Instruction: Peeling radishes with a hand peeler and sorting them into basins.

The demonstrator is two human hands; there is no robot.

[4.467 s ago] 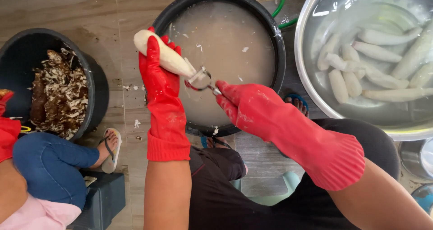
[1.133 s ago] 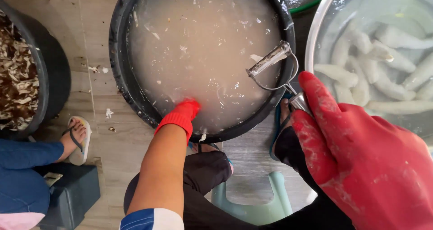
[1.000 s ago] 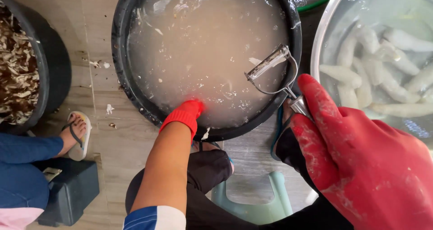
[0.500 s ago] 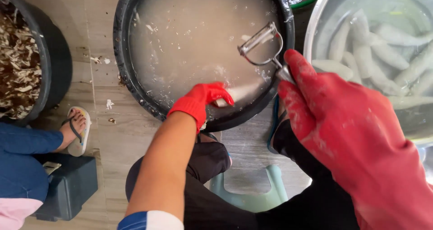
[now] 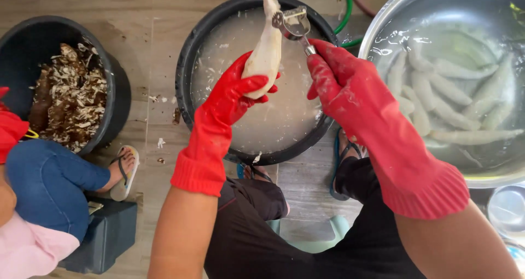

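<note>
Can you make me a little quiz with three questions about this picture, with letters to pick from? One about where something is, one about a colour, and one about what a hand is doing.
1. Where are the finished white roots lying?
A. In the silver bowl of water
B. On the floor
C. In the tub of peels

2. What colour are the gloves on the left hand and the right hand?
A. Blue
B. Yellow
C. Red

3. What is the left hand doing?
A. Resting flat on the floor
B. Gripping a pale root upright over the dark basin
C. Hanging empty

Answers: 1 A, the roots lie under water in the silver bowl at the right. 2 C, both gloves are bright red. 3 B, its fingers wrap the pale root above the dark basin of cloudy water, while the right hand holds a metal peeler against the root's tip.
</note>
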